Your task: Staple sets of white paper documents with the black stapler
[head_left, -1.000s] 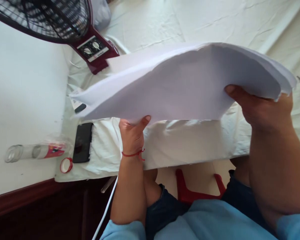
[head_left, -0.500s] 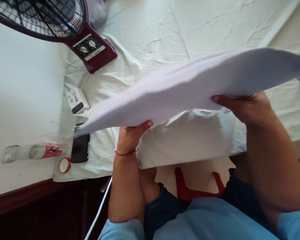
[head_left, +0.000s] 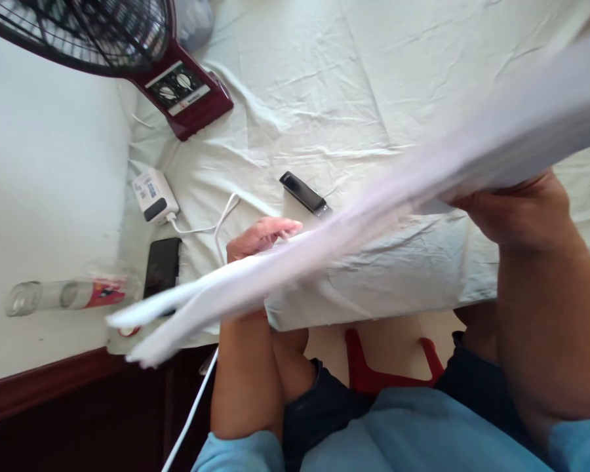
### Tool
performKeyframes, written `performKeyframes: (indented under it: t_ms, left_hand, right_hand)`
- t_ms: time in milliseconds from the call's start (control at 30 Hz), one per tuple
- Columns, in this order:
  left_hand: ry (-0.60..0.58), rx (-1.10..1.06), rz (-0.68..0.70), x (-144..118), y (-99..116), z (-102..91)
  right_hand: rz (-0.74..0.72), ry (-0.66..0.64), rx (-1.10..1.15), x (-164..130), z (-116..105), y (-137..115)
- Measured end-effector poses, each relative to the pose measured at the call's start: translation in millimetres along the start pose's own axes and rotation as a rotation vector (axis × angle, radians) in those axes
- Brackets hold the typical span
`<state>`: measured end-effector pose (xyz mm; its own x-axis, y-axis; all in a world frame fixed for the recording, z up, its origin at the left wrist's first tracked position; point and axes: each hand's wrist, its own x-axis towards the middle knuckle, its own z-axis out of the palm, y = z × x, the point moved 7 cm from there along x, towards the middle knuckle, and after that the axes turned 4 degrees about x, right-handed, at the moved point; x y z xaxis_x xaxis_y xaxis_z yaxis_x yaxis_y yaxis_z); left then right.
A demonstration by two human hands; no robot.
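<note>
In the head view, the right hand (head_left: 516, 210) grips the upper end of a blurred white paper stack (head_left: 324, 242) that slants down-left above the pale cloth-covered table (head_left: 324, 98), while the left hand (head_left: 260, 237), fingers extended flat, lies against its lower portion without visibly clasping it.

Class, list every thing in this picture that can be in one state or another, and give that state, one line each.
Stack of paper: lifted off the table, tilted, blurred.
Right hand: gripping the stack's raised end.
Left hand: fingers flat, open, at the stack.
Bottle: lying on its side, uncapped.
Phone: flat, screen dark.
Fan: spinning or not, cannot tell.
Charger: white cable plugged in.
</note>
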<state>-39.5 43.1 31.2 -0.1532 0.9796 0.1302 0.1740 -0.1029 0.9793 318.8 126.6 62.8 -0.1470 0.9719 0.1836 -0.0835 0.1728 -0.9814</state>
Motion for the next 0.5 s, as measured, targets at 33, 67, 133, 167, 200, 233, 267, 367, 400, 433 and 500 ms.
performKeyframes:
  t_ms: [33, 67, 133, 167, 200, 233, 267, 367, 400, 433, 500]
  left_hand:
    - [-0.056, 0.008, -0.007, 2, 2, 1.7]
    - [-0.132, 0.030, -0.017, 4, 4, 4.7]
    - [-0.299, 0.152, -0.083, 4, 1, 11.8]
    - [-0.334, 0.190, -0.082, 5, 0, 13.1]
    - [-0.329, 0.207, -0.071, 5, 0, 12.8]
    - [-0.292, 0.203, -0.051, 5, 1, 11.4]
    - [-0.238, 0.189, -0.036, 5, 0, 9.6]
    - [-0.086, 0.212, -0.093, 3, -11, 7.1]
    - [-0.032, 0.223, -0.110, 2, -14, 6.1]
    - [0.019, 0.216, -0.113, 1, -16, 5.2]
    - [0.070, 0.161, -0.129, 0, -19, 5.8]
  right_hand:
    - [0.019, -0.096, -0.012, 1, 5, -2]
    - [0.054, -0.199, -0.039, 2, 11, -2]
    - [0.115, -0.343, -0.089, 1, 17, 0]
    - [0.120, -0.334, -0.083, 1, 15, 1]
    - [0.128, -0.293, -0.067, 1, 12, 3]
    - [0.131, -0.220, -0.045, 2, 7, 6]
    - [0.137, -0.137, -0.028, 1, 1, 9]
    - [0.172, 0.013, -0.008, -2, -6, 22]
    - [0.177, 0.029, -0.003, -3, -5, 25]
    - [0.175, 0.042, 0.001, -3, -5, 26]
    - [0.167, 0.051, 0.013, -3, -3, 25]
